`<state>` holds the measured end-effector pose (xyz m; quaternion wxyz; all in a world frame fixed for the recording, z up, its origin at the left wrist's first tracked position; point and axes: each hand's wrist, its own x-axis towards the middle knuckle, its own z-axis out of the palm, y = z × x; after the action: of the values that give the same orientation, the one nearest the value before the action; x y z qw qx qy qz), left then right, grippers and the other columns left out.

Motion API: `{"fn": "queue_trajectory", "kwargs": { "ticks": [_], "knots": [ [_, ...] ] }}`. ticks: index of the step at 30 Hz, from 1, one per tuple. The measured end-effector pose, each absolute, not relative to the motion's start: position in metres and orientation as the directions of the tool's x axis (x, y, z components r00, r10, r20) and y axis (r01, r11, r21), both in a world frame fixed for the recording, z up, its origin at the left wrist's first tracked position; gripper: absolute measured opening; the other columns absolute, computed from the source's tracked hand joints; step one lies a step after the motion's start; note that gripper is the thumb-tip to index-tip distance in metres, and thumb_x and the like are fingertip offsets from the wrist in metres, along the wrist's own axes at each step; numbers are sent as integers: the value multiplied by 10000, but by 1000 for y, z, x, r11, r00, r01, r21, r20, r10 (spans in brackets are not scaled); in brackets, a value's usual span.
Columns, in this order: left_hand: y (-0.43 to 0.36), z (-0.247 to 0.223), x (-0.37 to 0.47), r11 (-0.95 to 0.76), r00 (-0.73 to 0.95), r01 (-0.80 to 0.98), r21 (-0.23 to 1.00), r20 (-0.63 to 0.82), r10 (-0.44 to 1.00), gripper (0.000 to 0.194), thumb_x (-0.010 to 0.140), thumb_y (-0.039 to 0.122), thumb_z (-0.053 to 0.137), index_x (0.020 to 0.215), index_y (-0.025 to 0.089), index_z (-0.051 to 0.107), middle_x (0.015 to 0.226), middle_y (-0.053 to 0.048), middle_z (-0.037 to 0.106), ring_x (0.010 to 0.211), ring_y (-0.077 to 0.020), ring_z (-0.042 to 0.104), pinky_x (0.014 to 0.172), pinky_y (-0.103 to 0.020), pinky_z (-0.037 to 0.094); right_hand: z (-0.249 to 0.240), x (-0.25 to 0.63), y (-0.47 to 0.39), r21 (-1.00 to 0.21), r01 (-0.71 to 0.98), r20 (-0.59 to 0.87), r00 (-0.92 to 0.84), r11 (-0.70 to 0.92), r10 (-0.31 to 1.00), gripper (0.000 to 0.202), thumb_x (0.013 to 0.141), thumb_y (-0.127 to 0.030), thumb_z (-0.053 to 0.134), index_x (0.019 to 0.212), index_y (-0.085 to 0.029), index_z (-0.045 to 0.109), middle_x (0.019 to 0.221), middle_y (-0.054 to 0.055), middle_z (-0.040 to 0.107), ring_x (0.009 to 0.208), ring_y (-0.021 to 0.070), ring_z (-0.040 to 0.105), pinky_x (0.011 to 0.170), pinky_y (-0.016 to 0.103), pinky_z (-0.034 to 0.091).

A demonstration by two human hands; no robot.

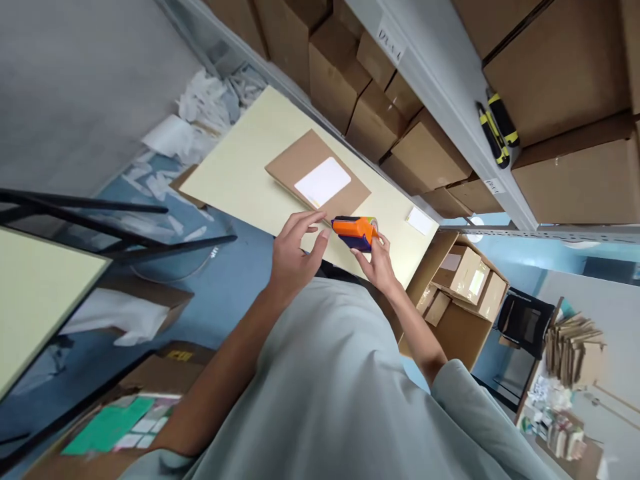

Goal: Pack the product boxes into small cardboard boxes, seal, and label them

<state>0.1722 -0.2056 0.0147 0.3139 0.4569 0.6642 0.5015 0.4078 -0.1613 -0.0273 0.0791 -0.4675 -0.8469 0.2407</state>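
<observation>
My right hand grips an orange and dark blue tape dispenser with a roll in it, held above the near edge of the pale table. Beyond it on the tabletop lies a flat brown cardboard package bearing a white label. My left hand is by the package's near edge, fingers apart and thumb toward the dispenser, holding nothing. Whether its fingertips touch the package I cannot tell.
Shelving with cardboard boxes runs behind the table; utility knives lie on its ledge. At the right stands a large open carton of packed boxes. A white slip lies at the table's right end. Scrap paper litters the left floor.
</observation>
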Motion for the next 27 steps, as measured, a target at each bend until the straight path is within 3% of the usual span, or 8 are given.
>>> {"fn": "queue_trajectory", "kwargs": {
  "ticks": [9, 14, 18, 27],
  "knots": [
    [-228, 16, 165, 29, -170, 415, 910, 46, 984, 405, 1159, 518, 575, 1433, 307, 786, 1341, -93, 790, 1225, -288, 744, 1037, -458, 693, -19, 423, -187, -534, 700, -175, -641, 475, 747, 393, 1225, -522, 536, 1423, -218, 689, 1177, 153, 823, 1237, 327, 772, 1414, 642, 413],
    [-230, 18, 156, 29, -127, 446, 895, 31, 991, 379, 1140, 515, 595, 1367, 313, 821, 1291, -88, 806, 1173, -293, 746, 1049, -458, 676, -10, 429, -184, -508, 668, -139, -687, 544, 714, 384, 1240, -527, 474, 1304, -215, 689, 1136, 149, 801, 1200, 328, 775, 1405, 652, 426],
    [-230, 13, 152, 60, -92, 455, 888, -20, 996, 310, 1127, 449, 600, 1218, 304, 858, 1212, -74, 828, 1059, -270, 754, 929, -406, 670, -9, 433, -181, -492, 638, -120, -724, 592, 679, 394, 1235, -555, 486, 1179, -216, 679, 1077, 138, 781, 1147, 318, 783, 1395, 638, 457],
    [-243, -33, 163, 210, -117, 340, 917, -180, 977, 217, 1072, 402, 656, 1106, 270, 826, 1110, -56, 814, 825, -203, 695, 804, -354, 614, -31, 449, -178, -483, 622, -253, -773, 616, 582, 357, 1225, -551, 508, 1135, -249, 674, 1011, 104, 788, 1085, 319, 813, 1431, 659, 418]
  ]
}}
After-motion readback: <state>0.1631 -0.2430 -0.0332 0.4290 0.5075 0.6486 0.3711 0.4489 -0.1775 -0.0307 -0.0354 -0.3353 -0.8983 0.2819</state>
